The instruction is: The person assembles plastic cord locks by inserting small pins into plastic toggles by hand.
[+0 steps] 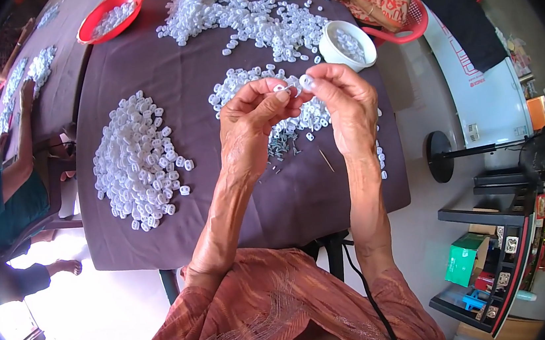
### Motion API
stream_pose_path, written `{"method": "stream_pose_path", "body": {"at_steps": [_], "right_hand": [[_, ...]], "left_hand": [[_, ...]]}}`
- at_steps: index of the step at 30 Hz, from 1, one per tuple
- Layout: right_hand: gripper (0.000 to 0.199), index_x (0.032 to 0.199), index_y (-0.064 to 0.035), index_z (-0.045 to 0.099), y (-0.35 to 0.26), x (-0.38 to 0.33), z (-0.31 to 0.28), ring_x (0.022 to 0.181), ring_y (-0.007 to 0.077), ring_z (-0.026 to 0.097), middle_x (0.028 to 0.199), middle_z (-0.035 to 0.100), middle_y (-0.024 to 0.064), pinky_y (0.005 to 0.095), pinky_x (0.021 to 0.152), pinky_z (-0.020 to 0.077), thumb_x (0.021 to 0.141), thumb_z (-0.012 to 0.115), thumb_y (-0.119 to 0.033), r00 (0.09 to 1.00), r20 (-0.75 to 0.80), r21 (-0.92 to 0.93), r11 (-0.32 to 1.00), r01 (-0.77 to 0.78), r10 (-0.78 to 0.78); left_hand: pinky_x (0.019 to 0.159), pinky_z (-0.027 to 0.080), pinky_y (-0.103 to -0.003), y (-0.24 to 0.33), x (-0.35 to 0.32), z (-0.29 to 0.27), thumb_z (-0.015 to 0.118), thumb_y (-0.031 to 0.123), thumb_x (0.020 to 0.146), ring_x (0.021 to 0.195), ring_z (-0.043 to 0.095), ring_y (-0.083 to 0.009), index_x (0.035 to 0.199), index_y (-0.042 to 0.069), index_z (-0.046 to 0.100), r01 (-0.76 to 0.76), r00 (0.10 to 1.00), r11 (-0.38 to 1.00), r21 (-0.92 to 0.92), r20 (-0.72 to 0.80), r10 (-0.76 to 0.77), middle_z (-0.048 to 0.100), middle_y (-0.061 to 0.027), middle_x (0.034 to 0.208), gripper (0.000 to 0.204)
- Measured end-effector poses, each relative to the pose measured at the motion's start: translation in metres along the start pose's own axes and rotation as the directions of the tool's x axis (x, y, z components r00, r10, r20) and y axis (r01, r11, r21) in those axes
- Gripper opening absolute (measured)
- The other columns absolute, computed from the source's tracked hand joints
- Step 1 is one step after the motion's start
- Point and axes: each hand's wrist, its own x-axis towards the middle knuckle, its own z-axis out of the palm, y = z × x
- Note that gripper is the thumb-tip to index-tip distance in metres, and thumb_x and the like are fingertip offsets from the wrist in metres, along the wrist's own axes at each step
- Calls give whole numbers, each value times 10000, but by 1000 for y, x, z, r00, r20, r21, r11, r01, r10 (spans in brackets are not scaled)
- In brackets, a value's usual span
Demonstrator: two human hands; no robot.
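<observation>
Above the near part of the table, my two hands are raised close together. My left hand (247, 123) pinches a small white plastic piece (280, 88) between thumb and fingers. Opposite it, my right hand (351, 112) grips another small white plastic piece (306, 82) with its fingertips. A thin pale bit shows between the two pieces, too small to name. Beneath the hands lies a heap of similar white pieces (313, 118), partly hidden by them. Beside my left wrist is a small pile of grey pins (282, 144), perhaps nails or screws.
A large mound of white pieces (135, 161) lies left on the brown-covered table (238, 223); another heap (203, 11) spreads at the back. A white bowl (331, 49) and a red basin (142, 1) hold more. A thin stick (327, 161) lies right. Other people work nearby.
</observation>
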Motion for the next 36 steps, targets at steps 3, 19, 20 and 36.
{"method": "stream_pose_path", "body": {"at_steps": [3, 19, 20, 36], "right_hand": [[134, 897, 35, 595, -3, -1, 4, 711, 154, 580, 806, 608, 92, 264, 683, 464, 770, 582, -6, 998, -57, 110, 994, 5, 1], [153, 918, 41, 598, -5, -9, 13, 760, 120, 577, 834, 617, 79, 232, 700, 458, 773, 604, -6, 979, -146, -138, 982, 126, -146], [154, 919, 38, 599, -5, -10, 13, 759, 115, 574, 831, 616, 74, 230, 701, 457, 774, 605, -10, 979, -140, -141, 982, 125, -145], [136, 903, 9, 619, -5, -10, 11, 731, 82, 563, 804, 617, 40, 196, 656, 446, 772, 622, -30, 966, -36, -322, 918, 232, -257]], "left_hand": [[619, 458, -247, -2, -2, 3, 621, 98, 782, 648, 557, -119, 827, 5, 594, -41, 999, 993, 112, 3, 41, 630, -91, 770, 107], [626, 458, -248, -7, -1, 5, 626, 81, 770, 648, 558, -119, 831, -9, 591, -35, 999, 993, 116, -17, 37, 628, -96, 776, 115], [626, 457, -247, -7, -2, 5, 625, 78, 769, 647, 557, -119, 833, -10, 591, -42, 999, 992, 115, -14, 44, 626, -92, 769, 114], [648, 485, -275, -6, -3, 3, 636, 51, 756, 678, 593, -157, 838, -18, 603, -58, 997, 981, 185, -36, 66, 619, -86, 773, 112]]}}
